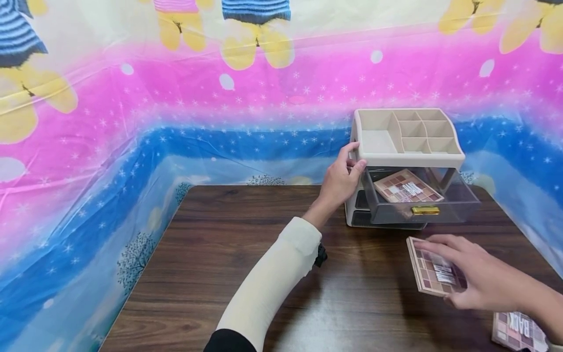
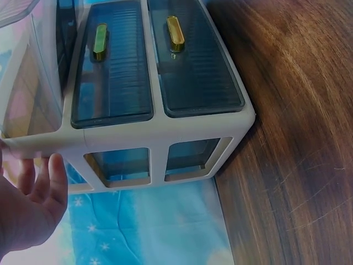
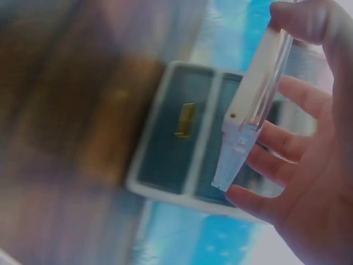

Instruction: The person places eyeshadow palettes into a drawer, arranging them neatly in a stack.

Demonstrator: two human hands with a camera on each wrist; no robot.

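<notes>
My left hand [image 1: 342, 178] grips the left side of a cream drawer organizer [image 1: 413, 160], its fingers at the side frame in the left wrist view. The organizer's top clear drawer [image 1: 382, 211] is pulled out, with a gold handle [image 1: 425, 210] on its front. Inside it lies an eyeshadow palette [image 1: 406, 187], tilted. In front of the drawer, my right hand [image 1: 479, 274] holds a second eyeshadow palette [image 1: 428, 274] by its edges, between thumb and fingers. The right wrist view shows this palette [image 3: 251, 94] edge-on, above the table.
Another eyeshadow palette [image 1: 512, 327] lies at the table's lower right, partly covered by the right forearm. Two lower drawers [image 2: 193, 66] of the organizer are closed. Open compartments [image 1: 413, 128] form its top. A printed cloth [image 1: 264, 107] hangs behind the dark wooden table [image 1: 228, 244].
</notes>
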